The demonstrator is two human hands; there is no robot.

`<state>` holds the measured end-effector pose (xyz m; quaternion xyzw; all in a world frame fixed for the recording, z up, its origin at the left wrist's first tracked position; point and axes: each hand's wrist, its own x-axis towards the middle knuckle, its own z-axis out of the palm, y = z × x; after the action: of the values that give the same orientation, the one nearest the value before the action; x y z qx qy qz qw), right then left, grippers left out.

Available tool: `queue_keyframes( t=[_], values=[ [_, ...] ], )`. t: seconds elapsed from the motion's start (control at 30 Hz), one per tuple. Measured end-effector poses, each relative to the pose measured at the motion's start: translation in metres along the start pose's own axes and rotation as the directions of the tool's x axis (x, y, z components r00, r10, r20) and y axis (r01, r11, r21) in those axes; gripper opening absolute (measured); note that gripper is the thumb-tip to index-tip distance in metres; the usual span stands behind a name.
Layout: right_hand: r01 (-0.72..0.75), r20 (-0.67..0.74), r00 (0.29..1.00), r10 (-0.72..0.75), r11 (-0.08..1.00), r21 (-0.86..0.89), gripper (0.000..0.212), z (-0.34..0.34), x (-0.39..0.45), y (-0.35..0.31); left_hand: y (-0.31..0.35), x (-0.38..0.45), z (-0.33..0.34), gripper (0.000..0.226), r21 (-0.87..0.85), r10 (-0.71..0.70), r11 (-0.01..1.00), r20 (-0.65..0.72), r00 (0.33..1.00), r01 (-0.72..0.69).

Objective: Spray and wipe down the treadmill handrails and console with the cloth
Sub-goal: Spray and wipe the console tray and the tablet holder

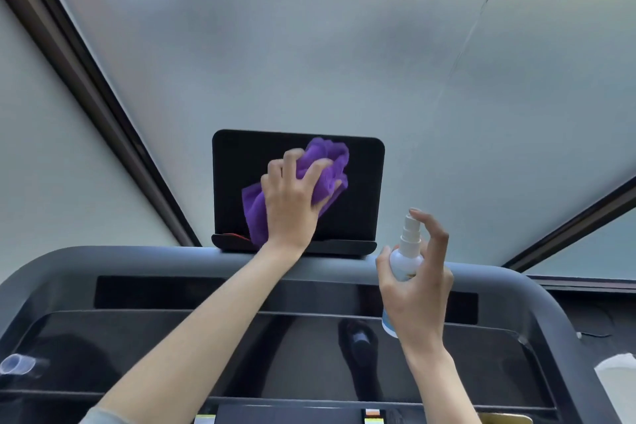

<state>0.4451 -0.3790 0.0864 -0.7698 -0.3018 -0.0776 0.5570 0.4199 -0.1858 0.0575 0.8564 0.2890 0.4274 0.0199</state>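
1. Left hand (292, 203) grips a bunched purple cloth (323, 172) and presses it against the dark console screen (364, 182), roughly mid-screen; part of the cloth hangs down toward the screen's lower ledge
2. Right hand (418, 289) is wrapped round a small white spray bottle (404, 260), held upright just right of and below the screen; index finger is raised above the nozzle, not clearly pressing it
3. Progress (judgement): screen wipe is under way. Cannot tell from surface appearance which parts are already cleaned; no visible wet streaks. The lower glossy console panel (241, 348) and the grey curved handrail surround (103, 262) are untouched by either hand at this moment, so they probably remain to be done
4. Surface: panel is black, highly reflective, shows dim reflections; likely to show smears
5. A clear plastic object (19, 363) sits at the left edge, a white object (616, 382) at the right edge; identity of both unclear
6. Room: treadmill faces large frosted window panes (309, 45) with dark frames (86, 79); diffuse daylight
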Motion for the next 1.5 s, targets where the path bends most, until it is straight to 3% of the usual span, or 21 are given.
queue_keyframes(
  t=[0.2,0.37,0.47,0.57,0.67,0.77,0.83,0.87,0.93,1.0,1.2,1.3,1.4,1.5],
  values=[
    [-0.014,-0.048,0.999,0.014,1.0,-0.003,0.06,-0.013,0.005,0.005,0.044,0.02,0.035,0.039,0.093,0.003,0.996,0.051,0.999,-0.008],
    [0.001,-0.038,0.999,-0.003,1.0,-0.031,0.061,-0.017,0.001,0.009,0.053,-0.039,0.036,0.052,0.076,0.248,0.961,0.185,0.951,-0.265],
    [-0.002,-0.032,0.999,0.001,1.0,-0.03,0.06,-0.017,0.001,0.01,0.049,-0.007,0.03,0.028,-0.029,0.082,0.996,0.089,0.993,-0.08],
    [-0.008,-0.043,0.999,0.007,0.999,-0.031,0.06,-0.016,0.003,0.011,0.051,0.036,0.027,0.032,-0.012,-0.006,1.0,0.009,1.0,0.006],
    [-0.014,-0.057,0.998,0.012,0.999,-0.04,0.059,-0.013,0.003,0.011,0.048,0.028,0.033,0.038,0.06,0.173,0.982,0.114,0.978,-0.18],
    [-0.007,-0.043,0.999,0.005,0.999,-0.037,0.06,-0.012,-0.001,0.009,0.027,-0.016,0.026,0.039,0.045,0.422,0.897,0.215,0.881,-0.441],
    [0.003,-0.034,0.999,-0.004,0.999,-0.044,0.061,-0.013,-0.003,0.01,0.007,-0.034,0.01,0.038,0.044,0.493,0.854,0.247,0.834,-0.518],
    [0.005,-0.032,0.999,-0.006,0.999,-0.046,0.061,-0.015,-0.004,0.01,-0.004,-0.035,0.001,0.039,0.055,0.453,0.877,0.242,0.858,-0.478],
    [-0.011,-0.042,0.999,0.009,0.999,-0.049,0.06,-0.017,-0.004,0.011,-0.03,-0.027,-0.018,0.038,0.066,0.221,0.97,0.169,0.961,-0.234],
    [-0.023,-0.061,0.998,0.02,0.999,-0.048,0.06,-0.016,-0.005,0.01,-0.062,-0.021,-0.032,0.032,0.071,0.014,0.997,0.089,0.996,-0.021],
    [-0.013,-0.041,0.999,0.013,1.0,-0.004,0.058,0.002,-0.015,-0.006,-0.094,-0.049,-0.041,0.035,0.152,0.028,0.986,0.256,0.966,-0.069],
    [-0.02,-0.02,1.0,0.02,1.0,-0.01,0.058,0.011,-0.022,-0.014,-0.076,-0.056,-0.055,0.03,0.151,-0.143,0.983,0.263,0.954,0.105],
    [-0.019,-0.018,1.0,0.019,1.0,-0.018,0.057,0.015,-0.028,-0.018,-0.063,-0.065,-0.065,0.029,0.095,-0.308,0.95,0.154,0.939,0.296],
    [-0.02,-0.028,0.999,0.019,0.999,-0.027,0.058,0.015,-0.032,-0.021,-0.041,-0.073,-0.045,0.032,0.098,-0.268,0.963,0.229,0.936,0.252]
  ],
)
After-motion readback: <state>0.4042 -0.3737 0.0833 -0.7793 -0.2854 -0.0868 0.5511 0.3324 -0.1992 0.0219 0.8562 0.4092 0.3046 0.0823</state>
